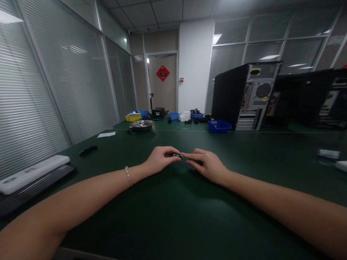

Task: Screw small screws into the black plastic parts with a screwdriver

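Fingertips of left hand (160, 159) and right hand (208, 165) share a pinching grip on a small dark part (177, 155) above the green table (174, 222).

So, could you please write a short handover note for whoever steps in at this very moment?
Left hand: fingertips pinch a small dark part low over the green table.
Right hand: fingertips meet the same part from the other side.
Nearby: metal bowl, blue bin and an open computer tower farther back; white keyboard at far left.
Done: part is in hand. Left: cannot tell; the part is too small to read.
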Demonstrator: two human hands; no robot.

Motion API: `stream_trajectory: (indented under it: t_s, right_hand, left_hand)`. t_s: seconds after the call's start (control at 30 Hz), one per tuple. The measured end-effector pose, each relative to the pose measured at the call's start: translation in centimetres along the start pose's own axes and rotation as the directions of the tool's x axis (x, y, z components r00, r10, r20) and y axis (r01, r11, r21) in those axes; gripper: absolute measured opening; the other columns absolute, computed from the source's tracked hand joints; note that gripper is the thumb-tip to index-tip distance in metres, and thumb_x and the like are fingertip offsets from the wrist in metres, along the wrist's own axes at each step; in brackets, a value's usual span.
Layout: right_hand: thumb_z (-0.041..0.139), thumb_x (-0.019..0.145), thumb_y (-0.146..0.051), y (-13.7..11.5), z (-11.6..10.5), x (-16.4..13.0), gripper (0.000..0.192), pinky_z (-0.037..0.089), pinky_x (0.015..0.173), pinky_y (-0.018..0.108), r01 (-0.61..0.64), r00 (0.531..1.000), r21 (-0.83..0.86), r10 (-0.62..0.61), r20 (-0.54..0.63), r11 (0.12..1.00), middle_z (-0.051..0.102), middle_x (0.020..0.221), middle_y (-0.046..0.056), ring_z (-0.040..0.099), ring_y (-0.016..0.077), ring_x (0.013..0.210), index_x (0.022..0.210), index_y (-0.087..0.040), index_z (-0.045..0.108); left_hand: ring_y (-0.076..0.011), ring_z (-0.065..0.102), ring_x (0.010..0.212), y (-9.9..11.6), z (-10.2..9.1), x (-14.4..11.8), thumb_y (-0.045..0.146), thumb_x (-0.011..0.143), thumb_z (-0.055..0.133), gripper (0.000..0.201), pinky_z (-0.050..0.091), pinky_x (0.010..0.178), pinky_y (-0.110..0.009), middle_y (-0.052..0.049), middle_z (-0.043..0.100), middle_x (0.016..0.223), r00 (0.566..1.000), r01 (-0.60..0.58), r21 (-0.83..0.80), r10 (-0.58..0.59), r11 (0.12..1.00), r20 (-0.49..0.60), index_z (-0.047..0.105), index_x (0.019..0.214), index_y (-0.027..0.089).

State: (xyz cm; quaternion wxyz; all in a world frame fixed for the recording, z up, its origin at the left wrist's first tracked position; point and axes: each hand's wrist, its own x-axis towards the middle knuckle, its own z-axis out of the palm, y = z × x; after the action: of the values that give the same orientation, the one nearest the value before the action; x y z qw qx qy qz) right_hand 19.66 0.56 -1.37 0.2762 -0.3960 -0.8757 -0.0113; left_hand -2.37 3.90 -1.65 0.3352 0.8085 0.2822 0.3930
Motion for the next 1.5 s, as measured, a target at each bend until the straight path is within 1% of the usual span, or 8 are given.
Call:
stream_trajectory:
  t_s: [0.13,0.23,0.37,0.63,0.9,1.03,1.33,1.5]
  right_hand:
    - [0.048,0.089,-0.031,0.01,0.11,0.03,0.034,0.04,0.064,0.024,-0.011,1.0,0.038,0.011,-0.005,0.999,0.057,0.082,0.002,0.054,0.0146,0.071,0.123,-0.03,0.055]
    - [0.048,0.089,-0.031,0.07,0.28,0.11,0.034,0.04,0.064,0.024,-0.019,1.0,0.066,0.019,-0.008,0.998,0.058,0.081,0.003,0.054,0.0146,0.07,0.122,-0.03,0.055]
    - [0.049,0.089,-0.03,0.1,0.37,0.21,0.034,0.041,0.065,0.025,-0.024,0.999,0.107,0.027,-0.022,0.994,0.058,0.081,0.003,0.054,0.0148,0.07,0.122,-0.028,0.056]
    - [0.049,0.089,-0.031,0.14,0.3,0.23,0.034,0.041,0.066,0.026,-0.007,0.999,0.161,0.014,-0.039,0.987,0.058,0.08,0.003,0.054,0.015,0.07,0.122,-0.026,0.056]
    - [0.049,0.089,-0.03,0.19,0.32,0.3,0.034,0.041,0.067,0.026,-0.009,1.0,0.173,0.012,-0.016,0.985,0.059,0.079,0.003,0.054,0.0154,0.071,0.122,-0.025,0.056]
    - [0.049,0.089,-0.03,0.18,0.16,0.22,0.035,0.041,0.067,0.026,-0.011,1.0,0.166,0.013,-0.007,0.986,0.059,0.08,0.003,0.054,0.0153,0.071,0.123,-0.025,0.056]
    - [0.048,0.09,-0.031,0.44,0.27,0.22,0.035,0.04,0.067,0.026,0.003,1.0,0.19,0.001,-0.02,0.982,0.059,0.081,0.003,0.054,0.0152,0.072,0.124,-0.025,0.054]
    - [0.048,0.09,-0.031,0.16,-0.04,0.07,0.035,0.042,0.068,0.027,-0.015,0.998,0.201,0.025,-0.051,0.98,0.061,0.085,0.004,0.055,0.0163,0.075,0.124,-0.026,0.054]
  left_hand:
    - [-0.016,0.064,0.072,-0.13,0.19,0.06,0.03,0.072,0.067,0.027,0.051,0.071,-0.029,-0.007,0.069,0.083,0.999,0.032,-0.066,-0.034,0.997,-0.028,0.066,0.093,0.012]
    - [-0.0159,0.065,0.07,-0.03,0.31,0.13,0.029,0.071,0.068,0.029,0.052,0.071,-0.03,-0.007,0.069,0.078,0.997,0.072,-0.155,-0.075,0.985,-0.012,0.066,0.093,0.01]
    - [-0.016,0.065,0.069,0.21,0.37,0.24,0.026,0.07,0.07,0.03,0.053,0.071,-0.032,-0.009,0.069,0.079,0.993,0.12,-0.257,-0.121,0.959,0.011,0.065,0.093,0.007]
    - [-0.0168,0.066,0.074,-0.09,0.36,0.36,0.024,0.067,0.073,0.03,0.053,0.075,-0.034,-0.009,0.07,0.082,0.99,0.139,-0.389,-0.143,0.911,0.018,0.065,0.092,0.008]
    - [-0.0166,0.066,0.072,-0.04,0.41,0.4,0.024,0.067,0.073,0.03,0.053,0.074,-0.034,-0.009,0.07,0.081,0.988,0.15,-0.366,-0.157,0.919,0.01,0.065,0.091,0.007]
    - [-0.0174,0.066,0.073,-0.07,0.55,0.53,0.023,0.065,0.074,0.031,0.053,0.073,-0.034,-0.009,0.07,0.081,0.984,0.167,-0.395,-0.179,0.903,0.007,0.065,0.09,0.007]
    - [-0.0171,0.065,0.076,0.44,0.55,0.48,0.021,0.068,0.072,0.03,0.051,0.074,-0.033,-0.009,0.069,0.083,0.982,0.178,-0.416,-0.185,0.892,0.023,0.064,0.092,0.007]
    - [-0.015,0.063,0.078,0.23,0.42,0.63,0.02,0.067,0.072,0.029,0.05,0.077,-0.033,-0.008,0.067,0.089,0.981,0.17,-0.42,-0.192,0.891,-0.009,0.064,0.093,0.009]
